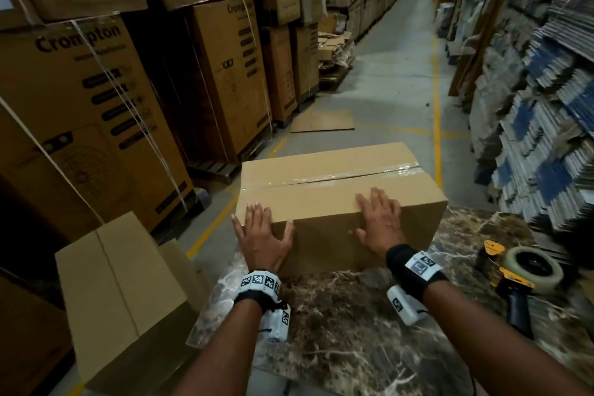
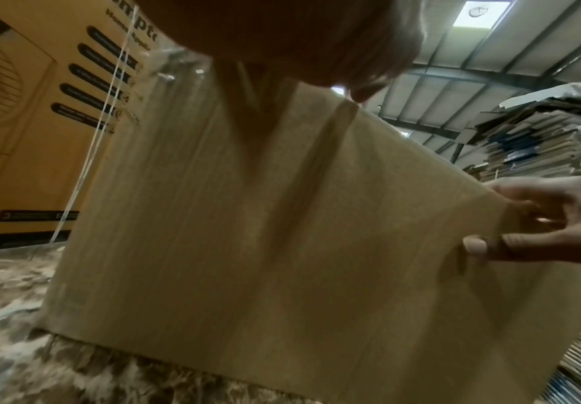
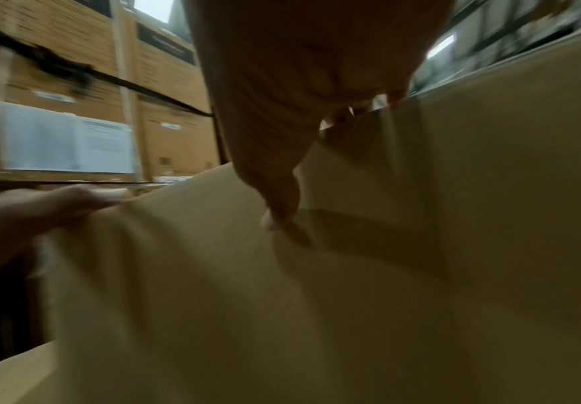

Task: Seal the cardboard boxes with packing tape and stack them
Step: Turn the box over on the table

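A plain brown cardboard box [image 1: 337, 190] stands on the marble table [image 1: 353, 315], with clear tape along its top seam. My left hand [image 1: 260, 231] lies over the box's near left corner, fingers straight on the top and thumb on the front face [image 2: 282, 246]. My right hand [image 1: 381, 219] rests the same way over the near top edge further right, thumb on the front [image 3: 351, 273]. A tape dispenser [image 1: 520, 273] with a yellow frame and black handle lies on the table at the right, apart from both hands.
A second plain box [image 1: 122, 283] stands on the floor left of the table. Tall printed cartons [image 1: 80, 100] line the left side. Stacks of flattened cardboard [image 1: 540, 106] fill the right. A loose cardboard sheet [image 1: 321, 120] lies in the aisle beyond.
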Demonstrator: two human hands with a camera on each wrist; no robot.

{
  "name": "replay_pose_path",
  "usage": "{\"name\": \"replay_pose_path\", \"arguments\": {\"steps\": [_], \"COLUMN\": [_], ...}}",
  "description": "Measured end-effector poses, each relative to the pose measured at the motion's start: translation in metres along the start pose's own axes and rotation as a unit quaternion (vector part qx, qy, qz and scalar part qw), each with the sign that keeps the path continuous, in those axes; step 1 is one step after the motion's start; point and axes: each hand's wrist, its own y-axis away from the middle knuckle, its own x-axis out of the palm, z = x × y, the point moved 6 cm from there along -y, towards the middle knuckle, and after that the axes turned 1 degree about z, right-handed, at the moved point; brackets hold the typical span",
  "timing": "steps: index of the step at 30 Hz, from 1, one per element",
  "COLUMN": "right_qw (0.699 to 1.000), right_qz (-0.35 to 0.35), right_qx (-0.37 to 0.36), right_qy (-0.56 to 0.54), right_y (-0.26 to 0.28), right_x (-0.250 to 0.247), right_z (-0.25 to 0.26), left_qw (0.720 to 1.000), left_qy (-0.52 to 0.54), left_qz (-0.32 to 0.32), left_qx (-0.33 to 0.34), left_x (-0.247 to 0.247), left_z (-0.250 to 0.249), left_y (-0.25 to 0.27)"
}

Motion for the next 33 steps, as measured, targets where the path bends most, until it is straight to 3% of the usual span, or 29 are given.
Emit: {"name": "replay_pose_path", "arguments": {"steps": [3,11,15,19,21,23,27,31,33], "right_qw": [0.997,0.996,0.998,0.997,0.998,1.0,0.985,0.976,0.975], "right_qz": [0.023,-0.003,-0.005,0.021,0.025,0.018,-0.005,-0.013,-0.019], "right_qx": [0.063,0.006,-0.047,-0.071,-0.052,0.012,0.122,0.118,0.106], "right_qy": [0.032,0.09,0.032,0.008,0.009,-0.002,-0.119,-0.18,-0.196], "right_y": [-0.008,0.011,0.034,0.046,0.051,0.058,0.075,0.079,0.08], "right_x": [-0.007,-0.021,-0.024,-0.024,-0.027,-0.031,-0.03,-0.03,-0.03], "right_z": [-0.044,-0.051,-0.031,-0.02,-0.029,-0.046,-0.079,-0.085,-0.088], "left_qw": [1.0,0.999,0.991,0.969,0.953,0.947,0.937,0.885,0.874], "left_qy": [-0.01,0.029,0.107,0.21,0.255,0.271,0.288,0.351,0.366], "left_qz": [0.0,0.028,0.051,0.036,0.037,0.038,0.034,0.049,0.08], "left_qx": [-0.014,0.007,-0.069,-0.123,-0.156,-0.168,-0.192,-0.3,-0.309], "left_x": [0.005,0.016,0.019,0.029,0.035,0.04,0.046,0.053,0.055], "left_z": [0.0,0.034,0.054,0.025,0.001,-0.024,-0.059,-0.065,-0.065], "left_y": [0.004,-0.015,-0.04,-0.051,-0.045,-0.034,-0.01,0.006,0.004]}}
